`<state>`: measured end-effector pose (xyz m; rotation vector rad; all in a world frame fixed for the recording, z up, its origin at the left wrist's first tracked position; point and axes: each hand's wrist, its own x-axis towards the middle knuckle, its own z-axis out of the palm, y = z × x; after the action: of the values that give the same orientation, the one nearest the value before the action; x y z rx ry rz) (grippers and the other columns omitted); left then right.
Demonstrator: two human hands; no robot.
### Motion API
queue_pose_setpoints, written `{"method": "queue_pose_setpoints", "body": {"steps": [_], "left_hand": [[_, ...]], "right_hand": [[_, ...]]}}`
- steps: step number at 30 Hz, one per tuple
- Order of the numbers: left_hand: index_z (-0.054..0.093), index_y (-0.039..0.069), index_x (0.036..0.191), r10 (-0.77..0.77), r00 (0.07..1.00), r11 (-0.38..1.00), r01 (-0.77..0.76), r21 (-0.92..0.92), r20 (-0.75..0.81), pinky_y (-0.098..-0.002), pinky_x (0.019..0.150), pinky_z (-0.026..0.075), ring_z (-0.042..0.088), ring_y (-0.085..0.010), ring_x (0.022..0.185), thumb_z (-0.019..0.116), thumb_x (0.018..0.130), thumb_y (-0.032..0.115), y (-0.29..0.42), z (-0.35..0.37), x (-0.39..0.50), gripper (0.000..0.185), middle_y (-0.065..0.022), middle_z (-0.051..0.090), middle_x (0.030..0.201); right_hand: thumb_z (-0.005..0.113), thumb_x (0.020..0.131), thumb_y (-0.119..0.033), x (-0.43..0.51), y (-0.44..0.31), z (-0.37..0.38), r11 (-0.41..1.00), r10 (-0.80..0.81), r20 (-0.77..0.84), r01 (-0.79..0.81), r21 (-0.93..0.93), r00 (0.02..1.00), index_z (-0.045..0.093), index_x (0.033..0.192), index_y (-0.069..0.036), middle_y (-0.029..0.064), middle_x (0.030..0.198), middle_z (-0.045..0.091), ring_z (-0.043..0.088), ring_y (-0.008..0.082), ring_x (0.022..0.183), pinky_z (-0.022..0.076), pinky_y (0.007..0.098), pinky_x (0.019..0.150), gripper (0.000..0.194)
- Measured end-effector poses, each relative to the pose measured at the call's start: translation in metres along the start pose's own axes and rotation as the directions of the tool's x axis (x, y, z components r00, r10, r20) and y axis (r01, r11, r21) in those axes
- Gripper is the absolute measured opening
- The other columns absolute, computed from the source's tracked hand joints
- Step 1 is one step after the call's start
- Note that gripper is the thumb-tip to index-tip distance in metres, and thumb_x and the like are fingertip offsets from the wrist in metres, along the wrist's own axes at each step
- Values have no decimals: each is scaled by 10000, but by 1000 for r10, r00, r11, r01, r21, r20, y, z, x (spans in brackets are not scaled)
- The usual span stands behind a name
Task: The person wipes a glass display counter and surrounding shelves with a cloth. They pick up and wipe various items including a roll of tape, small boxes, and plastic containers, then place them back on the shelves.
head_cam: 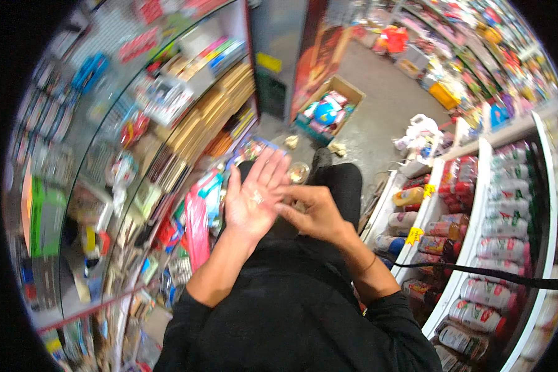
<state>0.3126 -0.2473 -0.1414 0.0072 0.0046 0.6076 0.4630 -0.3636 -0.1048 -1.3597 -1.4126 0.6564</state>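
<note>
My left hand [255,200] is held palm up with its fingers spread, and a few small whitish bits [257,197] lie on the palm. Close against its right edge is my right hand [312,207], thumb and index finger brought near each other; blur hides whether anything is between them. Beyond the hands, a small round clear container [298,172] with yellowish contents shows near my knees. A pink plastic bag [196,228] lies to the left of my left wrist.
Glass shelves with boxes and stacked paper goods [214,121] stand at left. White shelves of bottles [507,228] line the right side. On the floor ahead are an open cardboard box [351,90] of packages and crumpled pale scraps [338,149]. A black cable [483,274] crosses at right.
</note>
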Motion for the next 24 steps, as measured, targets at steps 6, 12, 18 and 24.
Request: {"method": "queue_pose_setpoints", "body": {"steps": [6, 12, 18, 24], "left_hand": [[576, 128, 884, 82, 602, 939, 220, 264, -795, -317, 594, 408, 476, -176, 645, 522, 1175, 408, -6, -110, 3, 407, -18, 550, 754], [574, 145, 888, -149, 513, 838, 519, 167, -845, -321, 573, 408, 490, -164, 644, 580, 1145, 388, -36, -172, -23, 354, 3, 501, 727], [627, 126, 917, -226, 659, 551, 694, 463, -717, -272, 516, 300, 370, -81, 558, 660, 1121, 434, -57, -129, -32, 371, 77, 384, 661], [676, 130, 875, -302, 702, 277, 712, 645, -645, -248, 471, 202, 323, -17, 502, 777, 1077, 345, -67, -115, -30, 312, 119, 438, 646]], "right_hand": [[799, 1008, -216, -45, 32, -26, 964, 243, -147, -222, 143, 959, 816, 1133, 9, 76, 856, 783, 693, 107, 790, 561, 330, 726, 258], [731, 1074, -280, -87, 76, -7, 830, 526, -245, -429, 356, 814, 814, 994, 41, -3, 740, 659, 564, 72, 710, 449, 309, 634, 341], [721, 1079, -272, -93, 112, 34, 847, 531, -467, -424, 322, 707, 766, 1040, 69, 61, 766, 697, 595, 94, 727, 496, 348, 653, 347], [720, 1078, -265, -90, 139, 42, 835, 545, -527, -480, 270, 652, 761, 1146, 46, 117, 870, 757, 690, 158, 803, 558, 370, 737, 321]]}}
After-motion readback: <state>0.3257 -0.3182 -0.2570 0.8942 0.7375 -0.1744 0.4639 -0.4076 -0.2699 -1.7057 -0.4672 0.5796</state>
